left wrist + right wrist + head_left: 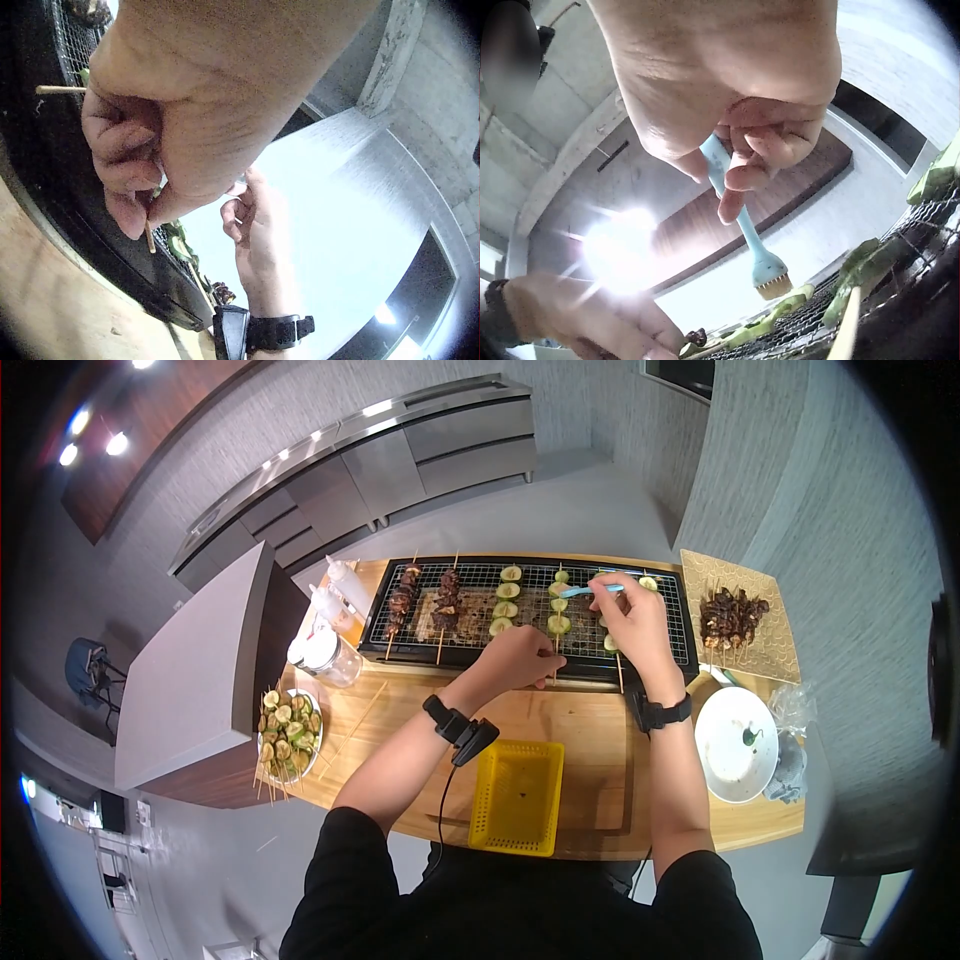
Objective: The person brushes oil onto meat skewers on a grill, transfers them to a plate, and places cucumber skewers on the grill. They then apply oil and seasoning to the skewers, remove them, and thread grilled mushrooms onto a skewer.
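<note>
My left hand pinches the wooden stick of a zucchini skewer at the front edge of the black grill. The round green slices lie on the wire mesh. In my right hand is a light blue basting brush, gripped by its handle. Its tan bristles point down, close over the zucchini slices in the right wrist view. Another zucchini skewer lies to the left, and more are on the right, partly hidden by my right hand.
Meat skewers lie at the grill's left end. Squeeze bottles, a glass jar and a plate of zucchini skewers stand left. A yellow basket sits in front. On the right are a gold tray of meat skewers and a white bowl.
</note>
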Demonstrator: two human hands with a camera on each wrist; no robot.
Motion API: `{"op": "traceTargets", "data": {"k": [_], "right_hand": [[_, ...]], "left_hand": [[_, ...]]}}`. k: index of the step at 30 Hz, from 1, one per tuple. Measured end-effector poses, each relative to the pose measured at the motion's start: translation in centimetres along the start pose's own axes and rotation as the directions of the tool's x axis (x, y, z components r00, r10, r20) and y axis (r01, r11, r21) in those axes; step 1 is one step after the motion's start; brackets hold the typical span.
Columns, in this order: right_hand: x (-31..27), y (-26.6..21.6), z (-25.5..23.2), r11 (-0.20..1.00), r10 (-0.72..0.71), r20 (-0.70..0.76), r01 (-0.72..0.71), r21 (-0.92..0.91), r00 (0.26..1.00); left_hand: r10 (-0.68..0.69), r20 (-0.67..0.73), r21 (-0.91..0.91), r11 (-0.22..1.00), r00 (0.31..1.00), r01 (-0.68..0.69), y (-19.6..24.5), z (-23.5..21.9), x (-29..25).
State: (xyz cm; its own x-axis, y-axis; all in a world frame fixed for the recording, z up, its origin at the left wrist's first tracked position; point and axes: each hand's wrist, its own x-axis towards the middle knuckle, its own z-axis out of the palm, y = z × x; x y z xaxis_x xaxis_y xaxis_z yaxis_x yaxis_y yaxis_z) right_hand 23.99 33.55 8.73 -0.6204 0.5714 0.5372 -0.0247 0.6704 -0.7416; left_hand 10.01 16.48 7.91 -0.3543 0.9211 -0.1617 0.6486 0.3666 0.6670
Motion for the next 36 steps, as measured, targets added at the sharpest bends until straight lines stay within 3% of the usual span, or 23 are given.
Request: {"op": "traceTargets", "data": {"k": [17, 20, 23, 26, 29, 36], "right_hand": [[-0.1, -0.5, -1.2, 0.999, -0.010, 0.107, 0.005, 0.045, 0.994], [-0.1, -0.6, -1.5, 0.992, -0.012, 0.091, 0.000, 0.128, 0.996], [-0.1, -0.9, -1.7, 0.998, -0.005, 0.152, -0.006, 0.069, 0.988], [0.0, -0.4, -1.8, 0.987, -0.004, 0.091, -0.011, 0.160, 0.996], [-0.1, -0.7, -2.0, 0.990, 0.014, 0.167, -0.038, 0.139, 0.986], [0.1, -0.6, -2.1, 0.987, 0.034, 0.129, -0.053, 0.149, 0.991]], "left_hand": [[-0.013, -0.011, -0.023, 1.000, 1.000, 0.013, -0.1, 0.1, 0.0], [0.001, -0.009, -0.013, 1.000, 1.000, -0.002, -0.1, 0.0, -0.1], [0.009, -0.007, 0.000, 1.000, 1.000, -0.009, 0.0, 0.0, -0.1], [0.014, -0.008, 0.015, 1.000, 1.000, -0.014, -0.1, 0.0, 0.0], [0.028, -0.011, 0.011, 1.000, 1.000, -0.028, -0.3, 0.0, 0.0], [0.006, 0.004, -0.037, 0.999, 1.000, -0.006, -0.3, 0.0, 0.1]]}}
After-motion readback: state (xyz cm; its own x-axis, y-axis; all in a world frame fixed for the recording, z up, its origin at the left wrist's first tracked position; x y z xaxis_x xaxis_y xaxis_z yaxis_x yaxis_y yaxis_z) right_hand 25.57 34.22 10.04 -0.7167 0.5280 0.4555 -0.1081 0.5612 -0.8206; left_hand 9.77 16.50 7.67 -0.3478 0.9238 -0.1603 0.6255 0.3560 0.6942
